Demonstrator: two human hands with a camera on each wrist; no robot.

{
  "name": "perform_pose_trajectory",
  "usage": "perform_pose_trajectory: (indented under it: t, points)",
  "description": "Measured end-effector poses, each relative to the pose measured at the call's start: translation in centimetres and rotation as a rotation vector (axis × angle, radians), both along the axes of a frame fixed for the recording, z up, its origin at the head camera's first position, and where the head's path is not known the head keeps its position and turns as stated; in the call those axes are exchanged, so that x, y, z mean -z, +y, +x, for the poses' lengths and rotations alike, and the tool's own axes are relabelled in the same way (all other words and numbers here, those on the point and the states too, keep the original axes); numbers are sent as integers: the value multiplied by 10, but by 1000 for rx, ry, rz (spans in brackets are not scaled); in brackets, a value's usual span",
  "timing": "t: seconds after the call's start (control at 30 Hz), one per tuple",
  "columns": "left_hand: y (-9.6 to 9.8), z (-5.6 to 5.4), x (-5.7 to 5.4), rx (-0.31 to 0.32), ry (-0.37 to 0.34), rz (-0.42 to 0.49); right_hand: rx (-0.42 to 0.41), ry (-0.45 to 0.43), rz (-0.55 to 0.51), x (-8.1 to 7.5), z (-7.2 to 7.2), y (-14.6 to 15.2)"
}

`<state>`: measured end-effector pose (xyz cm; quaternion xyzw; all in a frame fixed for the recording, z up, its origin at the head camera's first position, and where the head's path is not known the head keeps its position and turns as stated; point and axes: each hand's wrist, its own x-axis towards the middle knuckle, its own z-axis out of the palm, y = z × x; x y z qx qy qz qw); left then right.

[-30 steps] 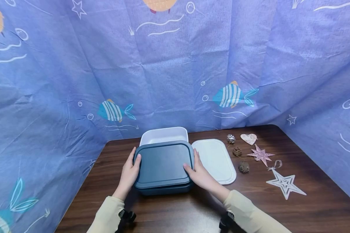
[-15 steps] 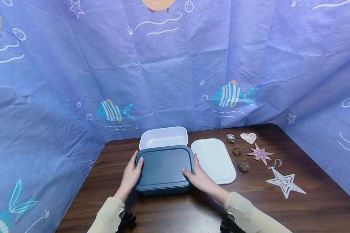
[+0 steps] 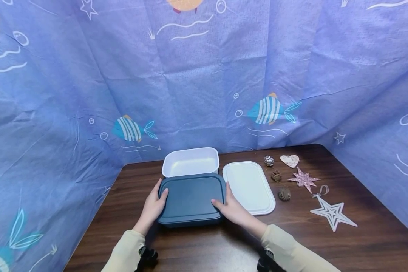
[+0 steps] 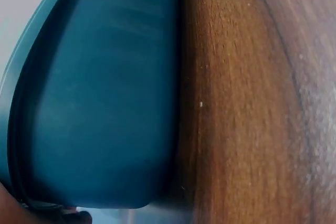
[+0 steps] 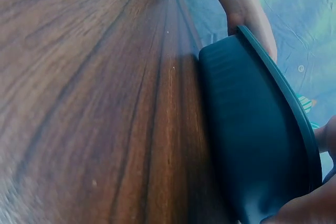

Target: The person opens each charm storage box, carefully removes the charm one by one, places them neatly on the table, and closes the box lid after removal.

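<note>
A dark teal rectangular box [image 5: 247, 129] stands on the table with its matching lid [image 3: 192, 198] over the top. My left hand [image 3: 153, 207] holds the lid at its left side, thumb on the upper face and fingers along the edge. Opposite it, my right hand [image 3: 234, 208] grips the right side in the same way, its thumb over the rim. In the left wrist view the box wall [image 4: 105, 103] rises from the wood, the lid's rim along its upper edge. Whether the rim is snapped down all round cannot be told.
Behind the box is an uncovered white container [image 3: 190, 160]. A white lid [image 3: 249, 187] lies to the right. Further right are several small cones [image 3: 276, 176], a heart [image 3: 290, 161], a pink star [image 3: 304, 180] and a white star [image 3: 333, 214]. A blue fish-print curtain [image 3: 204, 94] encloses the table.
The teal lid has come down at its far side and lies flatter over the box, both hands moving with it. More of the white container shows behind.
</note>
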<state>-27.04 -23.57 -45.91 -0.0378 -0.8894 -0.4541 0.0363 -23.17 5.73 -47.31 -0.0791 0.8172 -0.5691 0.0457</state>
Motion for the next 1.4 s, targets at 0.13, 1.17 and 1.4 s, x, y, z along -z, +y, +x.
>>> perform_pose_trajectory:
  t: [0.13,1.17,1.4]
  points:
    - [-1,1,2,5,-43,-16,-26,6,-27,2,1,1]
    - [-17,15,0,62,-35,-157,-104,36,54,1,15,-2]
    - [-18,18,0,68,-36,-179,-87,-1,82,1,17,-4]
